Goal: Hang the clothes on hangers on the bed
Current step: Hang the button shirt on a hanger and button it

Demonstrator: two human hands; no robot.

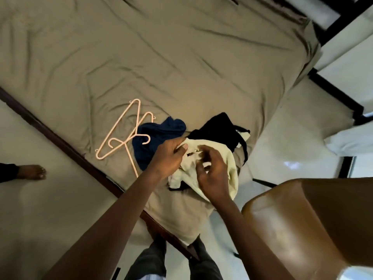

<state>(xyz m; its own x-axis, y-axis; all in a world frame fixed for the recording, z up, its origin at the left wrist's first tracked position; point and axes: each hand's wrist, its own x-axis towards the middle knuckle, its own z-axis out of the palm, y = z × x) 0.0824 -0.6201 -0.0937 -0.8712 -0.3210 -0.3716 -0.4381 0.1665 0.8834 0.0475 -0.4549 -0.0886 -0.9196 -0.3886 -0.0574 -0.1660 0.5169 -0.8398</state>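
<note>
A cream garment (228,164) lies bunched near the bed's corner. My left hand (169,158) pinches its upper edge between thumb and fingers. My right hand (212,174) is curled into the same cloth from the right. A black garment (218,130) lies just behind the cream one, partly under it. A dark blue garment (155,138) sits crumpled to the left of my hands. Pink plastic hangers (125,134) lie overlapping on the sheet left of the blue garment, one hook resting on the blue cloth.
The bed (141,57) has a wrinkled beige sheet and a dark wooden frame edge (66,144) at the left. A brown chair (314,225) stands at the lower right. Another person's bare foot (32,172) is on the floor at far left.
</note>
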